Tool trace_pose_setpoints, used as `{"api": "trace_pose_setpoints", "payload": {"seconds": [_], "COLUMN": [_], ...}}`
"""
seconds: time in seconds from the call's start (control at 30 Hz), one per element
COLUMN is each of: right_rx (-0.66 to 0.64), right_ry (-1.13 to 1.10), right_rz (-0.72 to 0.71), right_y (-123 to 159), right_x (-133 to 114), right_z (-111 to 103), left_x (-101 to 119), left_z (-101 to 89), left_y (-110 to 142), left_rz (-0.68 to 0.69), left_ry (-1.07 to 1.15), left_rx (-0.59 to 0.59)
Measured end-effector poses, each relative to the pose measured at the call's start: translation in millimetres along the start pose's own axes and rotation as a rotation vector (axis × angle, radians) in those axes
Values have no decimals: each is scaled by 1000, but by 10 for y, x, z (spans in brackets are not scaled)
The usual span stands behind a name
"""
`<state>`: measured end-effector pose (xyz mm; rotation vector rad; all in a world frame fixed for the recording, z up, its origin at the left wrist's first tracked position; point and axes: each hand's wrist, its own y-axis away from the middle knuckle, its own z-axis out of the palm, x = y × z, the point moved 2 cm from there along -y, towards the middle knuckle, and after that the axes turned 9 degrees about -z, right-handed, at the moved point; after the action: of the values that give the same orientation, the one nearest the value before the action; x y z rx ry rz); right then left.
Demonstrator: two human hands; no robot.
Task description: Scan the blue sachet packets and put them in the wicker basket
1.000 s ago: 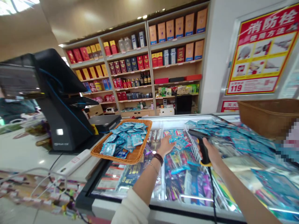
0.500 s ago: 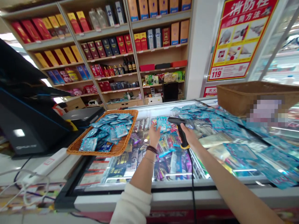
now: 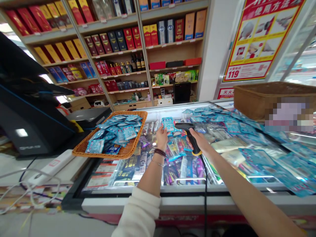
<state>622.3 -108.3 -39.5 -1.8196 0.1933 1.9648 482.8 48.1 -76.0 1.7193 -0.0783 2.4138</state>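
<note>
Over the freezer (image 3: 172, 202), hands (image 3: 162, 139) (image 3: 199, 141) hold a blue packet (image 3: 168, 123) and scanner (image 3: 185, 126).

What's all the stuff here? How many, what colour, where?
Case: 1, white and black, centre
Goods inside: many, mixed colours, under glass
Loose packets: many, blue, right
Wicker basket: 1, orange, left
Basket packets: many, mostly blue, inside it
Bin: 1, brown, far right
Machine: 1, black, far left
Strip: 1, white, lower left
Shelves: several, light brown, back
Boxes: many, mixed colours, on shelves
Posters: 2, mostly red, right
Scanner: 1, black and yellow, centre
Held packet: 1, light blue, centre
Sleeve: 1, white, left arm
Left hand: 1, bare, on held packet
Right hand: 1, bare, around scanner
</note>
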Motion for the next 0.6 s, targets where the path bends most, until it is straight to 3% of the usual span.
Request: {"api": "trace_pose_setpoints", "payload": {"seconds": [0.6], "right_rx": [-55], "right_ry": [-14], "right_rz": [24], "right_y": [-4], "right_x": [18], "right_z": [-15], "left_x": [-93], "left_z": [-28], "left_y": [-100], "left_rz": [39], "left_ry": [-66], "left_rx": [-5]}}
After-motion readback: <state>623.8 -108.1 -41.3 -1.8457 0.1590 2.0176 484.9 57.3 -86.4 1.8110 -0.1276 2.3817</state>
